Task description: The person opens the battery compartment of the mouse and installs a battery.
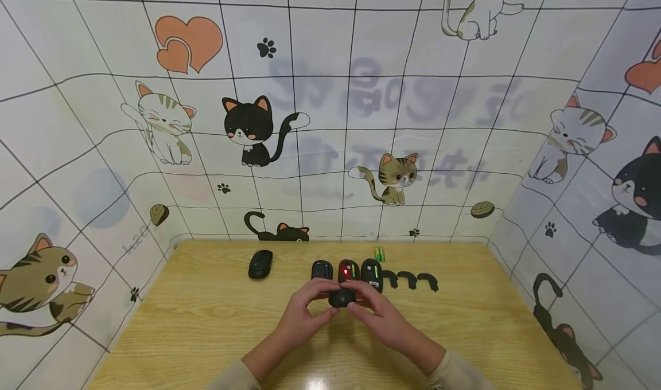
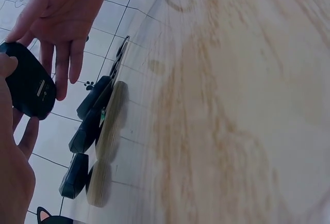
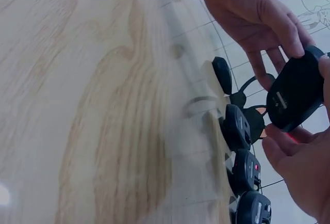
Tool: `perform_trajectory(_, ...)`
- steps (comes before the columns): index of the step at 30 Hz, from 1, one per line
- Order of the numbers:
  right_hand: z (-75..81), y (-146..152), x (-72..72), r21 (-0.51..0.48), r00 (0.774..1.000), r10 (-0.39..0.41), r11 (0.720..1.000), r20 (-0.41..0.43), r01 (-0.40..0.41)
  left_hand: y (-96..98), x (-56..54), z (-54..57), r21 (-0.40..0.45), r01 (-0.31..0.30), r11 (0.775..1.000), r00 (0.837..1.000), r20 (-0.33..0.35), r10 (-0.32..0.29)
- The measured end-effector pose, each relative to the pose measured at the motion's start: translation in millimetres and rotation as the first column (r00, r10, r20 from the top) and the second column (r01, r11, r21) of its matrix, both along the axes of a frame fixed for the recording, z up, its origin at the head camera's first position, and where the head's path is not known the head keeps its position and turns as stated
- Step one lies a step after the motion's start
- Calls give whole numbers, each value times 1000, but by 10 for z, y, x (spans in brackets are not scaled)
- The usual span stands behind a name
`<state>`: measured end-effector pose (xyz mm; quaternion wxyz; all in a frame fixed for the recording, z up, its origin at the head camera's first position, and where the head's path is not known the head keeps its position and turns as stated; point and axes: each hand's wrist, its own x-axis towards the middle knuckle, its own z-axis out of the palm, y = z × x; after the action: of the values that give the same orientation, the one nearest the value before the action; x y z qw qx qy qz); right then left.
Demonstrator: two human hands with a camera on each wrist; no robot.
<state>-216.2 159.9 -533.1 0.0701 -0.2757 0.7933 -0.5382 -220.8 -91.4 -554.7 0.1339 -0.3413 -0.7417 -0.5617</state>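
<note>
A black computer mouse [image 1: 342,298] is held up over the table between both hands. My left hand [image 1: 303,309] pinches its left side with thumb and fingers. On the other side, my right hand [image 1: 381,314] grips it the same way. The left wrist view shows a flat face of the mouse [image 2: 32,87] with a small pale label; the right wrist view shows that label too. Just beyond the hands stand three mice with their tops uncovered: one on the left [image 1: 322,269], one with a red light [image 1: 348,269], and one on the right [image 1: 372,270].
Another black mouse [image 1: 260,264], its cover on, lies at the back left of the wooden table [image 1: 206,327]. Green batteries [image 1: 379,254] lie behind the row. Three curved black covers [image 1: 407,280] are to its right. A cat-patterned cloth [image 1: 330,109] hangs behind the table.
</note>
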Motion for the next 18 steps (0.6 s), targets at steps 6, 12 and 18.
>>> perform_trajectory(6,46,-16,7,14,998,34,999,45,-35,8,-4,-4,-33,-30,999,999,-35,29)
perform_trajectory(12,21,-2,-6,40,999,51,998,-1,-51,22,-14,-22,-42,-53,998,999,-2,53)
perform_trajectory(18,22,16,-7,62,995,60,997,-85,-54,32,16,4,-39,-36,999,991,130,40)
